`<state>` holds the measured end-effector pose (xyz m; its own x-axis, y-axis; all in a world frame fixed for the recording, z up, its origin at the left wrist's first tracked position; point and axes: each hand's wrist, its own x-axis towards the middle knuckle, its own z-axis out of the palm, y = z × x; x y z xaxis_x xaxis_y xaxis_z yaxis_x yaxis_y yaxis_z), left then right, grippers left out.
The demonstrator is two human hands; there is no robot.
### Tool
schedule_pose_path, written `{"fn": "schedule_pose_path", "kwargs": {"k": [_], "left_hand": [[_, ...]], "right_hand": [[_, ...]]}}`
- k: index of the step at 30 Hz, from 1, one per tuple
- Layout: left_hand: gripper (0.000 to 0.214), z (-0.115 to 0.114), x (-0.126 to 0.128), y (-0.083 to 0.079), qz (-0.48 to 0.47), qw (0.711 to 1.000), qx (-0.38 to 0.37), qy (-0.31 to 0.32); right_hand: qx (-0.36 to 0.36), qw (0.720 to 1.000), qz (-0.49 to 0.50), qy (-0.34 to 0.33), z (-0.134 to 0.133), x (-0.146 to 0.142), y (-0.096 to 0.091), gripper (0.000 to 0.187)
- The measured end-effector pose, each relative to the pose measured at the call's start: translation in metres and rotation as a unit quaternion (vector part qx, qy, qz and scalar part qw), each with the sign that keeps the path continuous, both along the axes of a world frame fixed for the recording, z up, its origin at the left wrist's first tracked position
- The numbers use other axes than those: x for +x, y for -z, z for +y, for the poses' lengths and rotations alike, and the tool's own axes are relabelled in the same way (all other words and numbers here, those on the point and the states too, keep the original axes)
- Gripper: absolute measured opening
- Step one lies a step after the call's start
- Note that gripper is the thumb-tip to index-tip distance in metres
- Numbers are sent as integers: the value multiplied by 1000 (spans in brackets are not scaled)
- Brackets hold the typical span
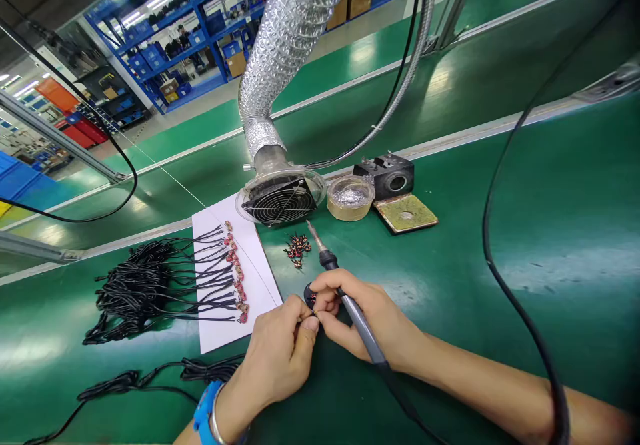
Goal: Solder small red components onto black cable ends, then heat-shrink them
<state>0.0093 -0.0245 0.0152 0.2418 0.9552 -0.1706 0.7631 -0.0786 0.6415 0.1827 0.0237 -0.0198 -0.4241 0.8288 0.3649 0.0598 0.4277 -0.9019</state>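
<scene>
My right hand (pixel 367 322) is closed round a soldering iron (pixel 345 292); its tip points up and away towards the fan. The fingertips of that hand also pinch a small red-and-copper part over a black round holder (pixel 309 294). My left hand (pixel 280 355) is closed in a pinch against the same spot, fingertips meeting those of the right hand. What it pinches is too small to name. A blue band sits on my left wrist (pixel 206 413).
A white sheet (pixel 220 338) carries a row of black wires with small coils (pixel 235 272); more wire bundles (pixel 130 292) lie left. Loose coils (pixel 297 246), a fume fan (pixel 280 200) on a silver duct, a solder dish (pixel 350 197), a sponge pad (pixel 406 213) and black block (pixel 385 175) stand beyond.
</scene>
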Motion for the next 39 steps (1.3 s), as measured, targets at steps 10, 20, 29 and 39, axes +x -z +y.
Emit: {"fn": "schedule_pose_path", "kwargs": {"k": [10, 20, 29, 39], "left_hand": [[34, -4, 11, 16, -243, 957, -109, -117], [35, -4, 8, 14, -205, 964, -105, -130], [29, 6, 6, 15, -367, 909, -149, -131], [28, 8, 6, 16, -382, 892, -189, -149]], "right_hand": [[71, 983, 28, 167, -17, -19, 18, 18], [69, 983, 7, 172, -16, -16, 10, 15], [80, 991, 26, 101, -14, -6, 9, 19], [66, 995, 56, 55, -4, 3, 14, 29]]}}
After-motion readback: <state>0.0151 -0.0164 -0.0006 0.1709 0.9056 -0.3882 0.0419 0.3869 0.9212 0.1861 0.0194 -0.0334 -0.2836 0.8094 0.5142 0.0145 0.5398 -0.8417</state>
